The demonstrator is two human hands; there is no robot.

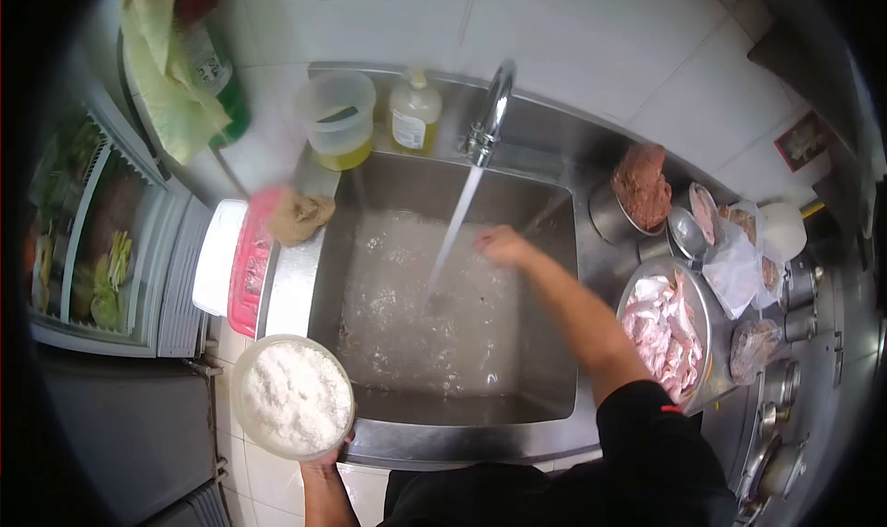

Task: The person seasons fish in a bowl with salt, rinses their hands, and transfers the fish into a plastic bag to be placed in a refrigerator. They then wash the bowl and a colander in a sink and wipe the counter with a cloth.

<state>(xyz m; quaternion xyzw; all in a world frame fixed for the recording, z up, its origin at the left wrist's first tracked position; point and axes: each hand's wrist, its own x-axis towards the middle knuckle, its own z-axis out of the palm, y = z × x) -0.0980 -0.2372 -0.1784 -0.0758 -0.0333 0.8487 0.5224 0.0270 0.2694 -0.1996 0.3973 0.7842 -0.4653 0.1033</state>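
Note:
My left hand (325,455) grips a round, pale bowl (243,407) from below and its near side, beside the sink's front left corner. White, coarse grains (296,393) that look like salt fill the bowl. Over the steel sink (325,342) hangs my right hand (502,247), its fingers curled together and slightly blurred; whether anything is inside them is hidden. Cloudy water (462,342) with small bits covers the sink bottom. From the faucet (494,111) a stream runs into it, left of my right hand.
Behind the sink stand a plastic tub (337,111) and a soap bottle (415,116). To the right are a bowl of raw meat pieces (665,328), a pot with ground meat (641,190) and plastic bags (735,268). A brown cloth (300,215) lies left, near a glass-doored fridge (102,241).

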